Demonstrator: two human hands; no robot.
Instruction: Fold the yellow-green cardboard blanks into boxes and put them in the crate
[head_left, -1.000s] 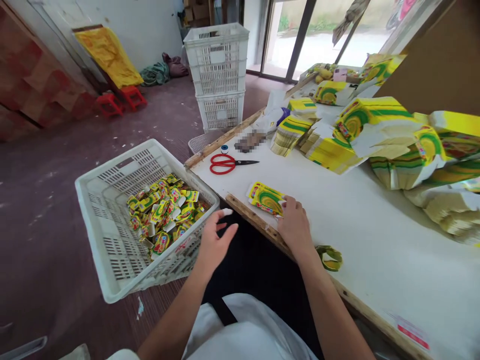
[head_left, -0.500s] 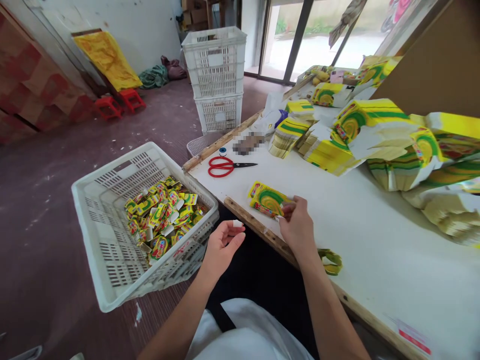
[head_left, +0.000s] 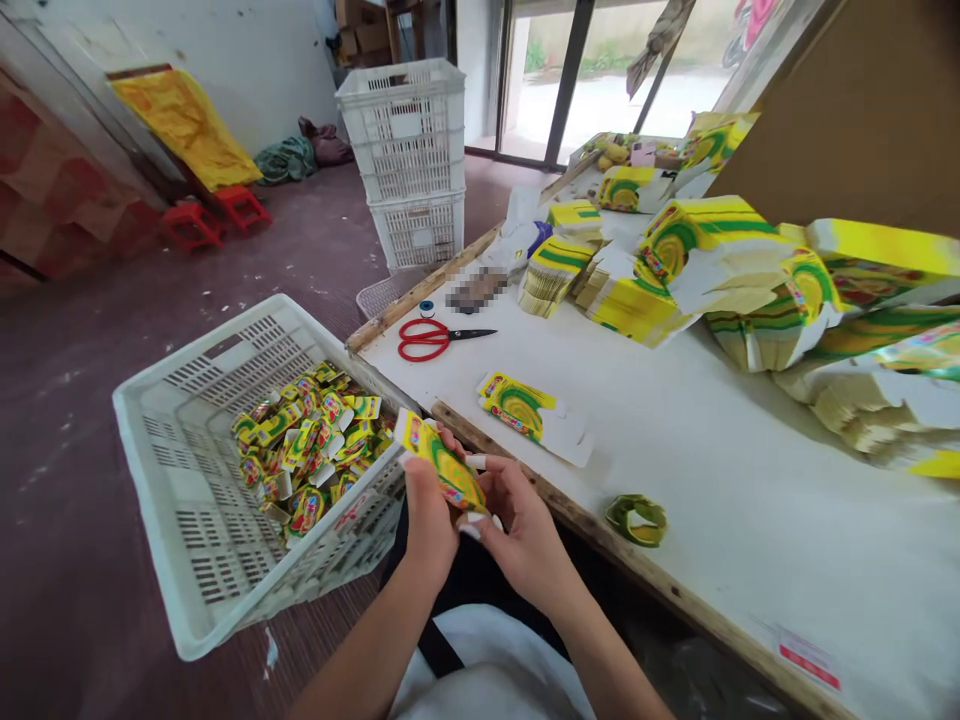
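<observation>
A small yellow-and-green printed carton [head_left: 441, 462] is held between both hands, tilted, over the gap between the crate and the table edge. My left hand [head_left: 431, 515] is closed around its side, thumb on the near face. At the carton's lower end, my right hand [head_left: 517, 515] pinches the end with thumb and fingers; the flap there is mostly hidden. White wraps cover some fingertips. Another carton [head_left: 517, 408], flat with a white flap spread out, lies on the table just beyond my hands. A curled green-yellow strip [head_left: 637, 520] sits to the right.
A white plastic crate [head_left: 142, 480] with many small cartons [head_left: 311, 440] stands at the left. Red-handled scissors [head_left: 427, 340] and a small spool [head_left: 427, 309] lie on the white table [head_left: 720, 530]. Stacks of flat cartons [head_left: 637, 300] fill its far side. Stacked crates [head_left: 412, 150] stand behind.
My right hand has come left from the table to my left hand, bringing a carton now held in both. The carton left lying on the table is uncovered. The view has shifted slightly.
</observation>
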